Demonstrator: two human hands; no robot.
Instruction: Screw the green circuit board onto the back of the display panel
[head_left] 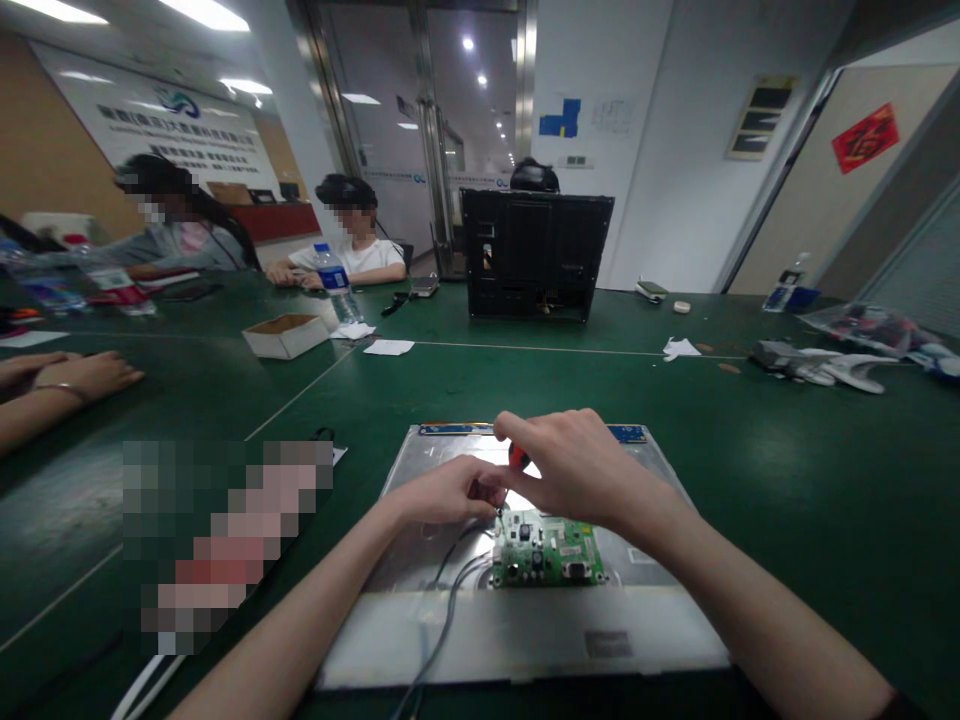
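Observation:
A screwdriver (517,456) with a red and black handle is gripped in my right hand (574,465), its tip pointing down at the upper left corner of a green circuit board (551,548). Beside the tip, my left hand (448,490) has its fingers pinched together; what they hold is hidden. The board lies on the metal back of a flat display panel (660,625), which rests on the table below both forearms. Dark cables (452,600) run from the board's left side toward the front edge. A blue strip (628,433) lines the panel's far edge.
A green table (787,480) surrounds the panel. Behind it stand a black monitor casing (536,255), an open white box (285,336) and a water bottle (335,282). Gloves (817,365) lie at right. Another person's hands (82,385) rest at left; more people sit beyond.

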